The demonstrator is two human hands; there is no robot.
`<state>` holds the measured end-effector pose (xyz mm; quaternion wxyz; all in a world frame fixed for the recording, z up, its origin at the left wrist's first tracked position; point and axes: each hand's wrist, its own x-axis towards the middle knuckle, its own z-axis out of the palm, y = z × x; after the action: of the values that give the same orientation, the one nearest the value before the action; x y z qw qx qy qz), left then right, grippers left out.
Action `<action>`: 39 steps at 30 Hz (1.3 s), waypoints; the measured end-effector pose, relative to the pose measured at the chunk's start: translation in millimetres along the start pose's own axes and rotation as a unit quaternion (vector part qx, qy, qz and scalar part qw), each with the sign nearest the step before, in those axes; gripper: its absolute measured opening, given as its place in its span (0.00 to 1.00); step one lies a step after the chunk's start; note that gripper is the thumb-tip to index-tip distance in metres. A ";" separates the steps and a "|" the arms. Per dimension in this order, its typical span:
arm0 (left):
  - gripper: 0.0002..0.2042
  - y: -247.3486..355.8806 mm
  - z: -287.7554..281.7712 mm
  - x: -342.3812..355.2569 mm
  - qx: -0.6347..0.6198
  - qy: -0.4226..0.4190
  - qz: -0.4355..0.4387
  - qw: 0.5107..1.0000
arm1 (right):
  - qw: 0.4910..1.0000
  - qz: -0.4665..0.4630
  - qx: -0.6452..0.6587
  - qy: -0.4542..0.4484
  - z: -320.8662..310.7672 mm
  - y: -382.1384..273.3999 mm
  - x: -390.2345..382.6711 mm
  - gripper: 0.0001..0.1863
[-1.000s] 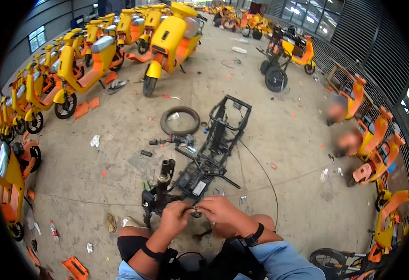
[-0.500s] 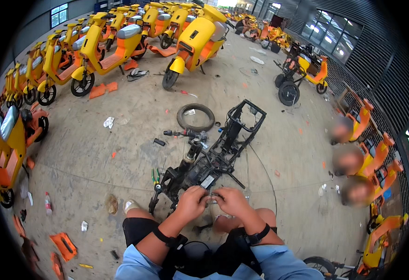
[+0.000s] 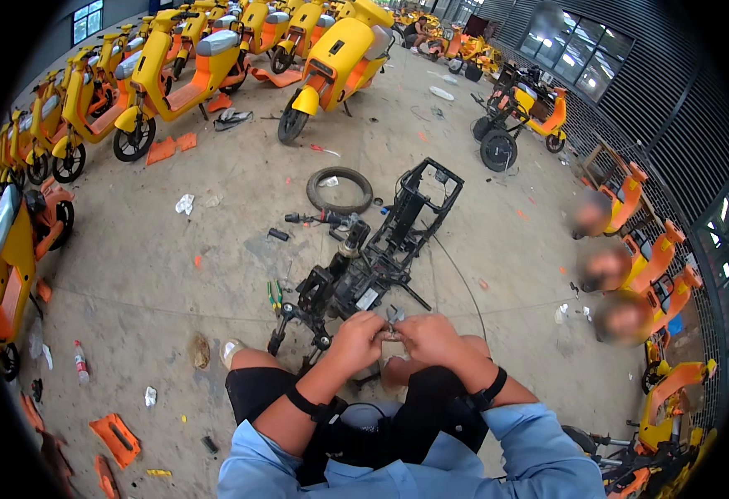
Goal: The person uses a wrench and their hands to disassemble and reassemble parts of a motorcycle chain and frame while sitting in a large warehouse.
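My left hand [image 3: 359, 339] and my right hand [image 3: 425, 339] meet just in front of my knees, fingers closed in pinches. A small grey metal tool [image 3: 394, 314], by its jaw-like head an adjustable wrench, pokes up beside my right fingertips; most of it is hidden by the hand. Whatever the left fingers pinch is too small to make out. Right beyond my hands lies a stripped black scooter frame [image 3: 379, 264], its front fork [image 3: 301, 318] toward my left knee and its rectangular rear loop pointing away.
Pliers with green handles [image 3: 274, 293] lie left of the fork. A loose tyre [image 3: 339, 190] rests past the handlebar. Yellow scooters [image 3: 333, 71] stand in rows at far left; orange-yellow bodies [image 3: 630, 200] line the right wall. Orange panels [image 3: 116, 439] and a bottle [image 3: 81, 363] litter the floor at left.
My hands have shifted slightly right and nearer the frame's lower end. The wrench's jaw now shows above the fingers. The whole view has tilted a little; the frame lies as before.
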<state>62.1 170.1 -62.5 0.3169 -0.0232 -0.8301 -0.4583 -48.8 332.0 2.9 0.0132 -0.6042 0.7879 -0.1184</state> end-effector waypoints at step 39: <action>0.14 11.1 0.7 5.7 0.054 0.033 0.084 0.994 | 0.992 -0.074 -0.073 0.072 -9.5 -5.2 -12.3 0.16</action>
<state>60.8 175.6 -51.4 0.3821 -0.0611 -0.8378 -0.3851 -42.1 344.1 11.7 -0.0959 -0.6505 0.7461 -0.1044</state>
